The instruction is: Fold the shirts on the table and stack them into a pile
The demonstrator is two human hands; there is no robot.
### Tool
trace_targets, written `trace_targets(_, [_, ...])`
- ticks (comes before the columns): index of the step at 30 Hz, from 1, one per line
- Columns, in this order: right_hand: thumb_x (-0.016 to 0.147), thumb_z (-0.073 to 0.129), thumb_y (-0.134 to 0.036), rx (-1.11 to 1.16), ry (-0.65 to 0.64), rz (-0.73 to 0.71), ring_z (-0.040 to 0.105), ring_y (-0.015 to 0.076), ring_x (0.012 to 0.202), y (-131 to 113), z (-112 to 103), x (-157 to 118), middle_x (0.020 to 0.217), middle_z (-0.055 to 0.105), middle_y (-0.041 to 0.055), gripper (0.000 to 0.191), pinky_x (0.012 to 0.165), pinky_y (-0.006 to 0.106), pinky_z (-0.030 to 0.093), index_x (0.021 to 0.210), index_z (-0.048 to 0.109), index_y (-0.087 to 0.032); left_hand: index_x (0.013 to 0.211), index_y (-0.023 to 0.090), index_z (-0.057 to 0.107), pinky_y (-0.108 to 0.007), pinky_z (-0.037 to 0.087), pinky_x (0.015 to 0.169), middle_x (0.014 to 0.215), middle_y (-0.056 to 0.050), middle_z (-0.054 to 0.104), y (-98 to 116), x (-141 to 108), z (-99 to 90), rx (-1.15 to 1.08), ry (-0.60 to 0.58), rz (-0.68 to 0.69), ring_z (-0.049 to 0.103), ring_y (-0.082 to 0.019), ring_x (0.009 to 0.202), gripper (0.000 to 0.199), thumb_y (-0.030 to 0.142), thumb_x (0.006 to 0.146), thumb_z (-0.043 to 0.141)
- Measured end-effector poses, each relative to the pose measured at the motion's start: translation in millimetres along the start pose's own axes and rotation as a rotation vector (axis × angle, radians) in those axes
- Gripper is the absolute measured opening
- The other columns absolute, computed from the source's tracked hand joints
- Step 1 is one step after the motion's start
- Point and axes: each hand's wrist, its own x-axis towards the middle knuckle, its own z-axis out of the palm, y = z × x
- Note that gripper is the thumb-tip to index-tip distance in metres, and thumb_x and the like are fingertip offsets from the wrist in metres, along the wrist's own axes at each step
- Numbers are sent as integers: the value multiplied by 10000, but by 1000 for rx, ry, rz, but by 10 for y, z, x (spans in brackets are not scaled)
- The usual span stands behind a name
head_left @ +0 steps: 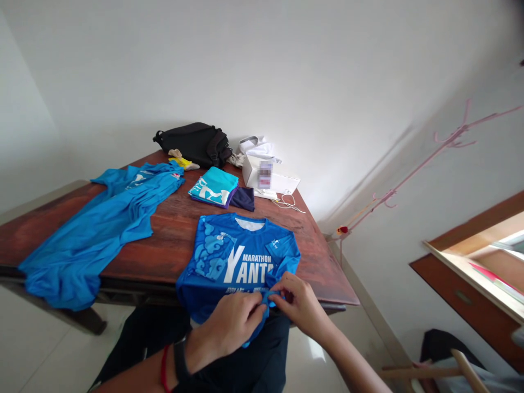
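A blue T-shirt (245, 259) with white "MARATHON YANTA" lettering lies front up at the near edge of the table, its collar pointing away from me. Its sleeves rest inward over the chest, and the lower part hangs over the edge toward my lap. My left hand (231, 319), with a dark band and a red cord at the wrist, pinches the shirt's fabric near the lower right side. Right beside it, my right hand (301, 305) pinches the same bunched cloth between thumb and fingers.
On the wooden table (172, 234) a lighter blue garment (118, 224) drapes over the left front edge. Folded clothes (215, 186), a dark folded cloth (242, 198), a black bag (192, 141), a white box (278, 180) and a cable sit farther back. A pink coat stand (409, 177) leans across the right.
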Motion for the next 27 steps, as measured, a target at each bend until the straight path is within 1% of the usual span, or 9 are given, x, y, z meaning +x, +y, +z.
trace_targets(4, [915, 731, -367, -9, 28, -20, 576, 148, 700, 50, -23, 19, 820, 619, 24, 199, 654, 258, 452, 822, 753, -192, 852, 186, 637, -271, 472, 762, 910, -66, 715, -51, 37, -130, -263, -16, -34, 641, -187, 851, 460, 463, 1057, 332])
trace_targets(8, [956, 675, -427, -10, 60, -58, 611, 164, 759, 39, -19, 34, 892, 639, 49, 260, 702, 272, 494, 857, 750, -199, 1104, 198, 687, -322, 511, 931, 1103, -81, 731, -135, 151, -260, -529, -23, -201, 643, -233, 1077, 477, 560, 1021, 388])
trace_targets(10, [972, 646, -431, -12, 94, -74, 624, 172, 781, 38, -17, 49, 916, 645, 58, 271, 708, 277, 507, 861, 733, -200, 1179, 201, 678, -338, 498, 991, 1171, -82, 720, -163, 208, -335, -585, -62, -216, 629, -240, 1145, 490, 584, 999, 430])
trace_targets(13, [987, 611, -420, -4, 153, -67, 641, 184, 824, 80, -28, 82, 989, 667, 78, 270, 691, 276, 516, 858, 697, -199, 1208, 178, 652, -342, 503, 990, 1212, -89, 705, -195, 234, -493, -560, -225, -150, 639, -241, 1137, 512, 602, 958, 510])
trace_targets(15, [985, 610, -421, 5, 195, -29, 647, 189, 840, 139, -48, 97, 1040, 685, 90, 268, 661, 271, 513, 855, 678, -197, 1284, 178, 605, -337, 501, 990, 1293, -97, 672, -242, 184, -612, -467, -324, -98, 632, -262, 1175, 598, 583, 851, 681])
trace_targets(17, [980, 611, -432, 16, 217, 16, 642, 178, 794, 209, -74, 98, 1064, 699, 93, 278, 623, 267, 503, 848, 666, -193, 1368, 207, 546, -329, 484, 1015, 1383, -98, 627, -326, 77, -703, -365, -358, -68, 606, -288, 1245, 733, 480, 740, 808])
trace_targets(19, [976, 609, -443, 26, 219, 43, 627, 159, 727, 272, -102, 86, 1063, 709, 91, 293, 605, 268, 500, 839, 661, -189, 1408, 243, 514, -333, 457, 1051, 1417, -85, 609, -434, -62, -742, -278, -332, -66, 587, -287, 1284, 723, 356, 747, 783])
trace_targets(22, [969, 612, -460, 46, 211, 57, 626, 151, 709, 336, -133, 66, 1050, 713, 93, 319, 604, 267, 506, 818, 658, -183, 1409, 262, 519, -342, 432, 1079, 1411, -79, 623, -560, -255, -726, -195, -216, -107, 585, -270, 1286, 601, 270, 825, 658])
trace_targets(27, [950, 629, -477, 50, 174, 87, 647, 163, 735, 388, -181, 105, 1041, 716, 95, 332, 596, 264, 513, 799, 655, -183, 1146, 207, 683, -281, 502, 938, 1150, -58, 746, -523, -370, -745, -337, -105, -108, 677, -232, 1071, 291, 382, 973, 527])
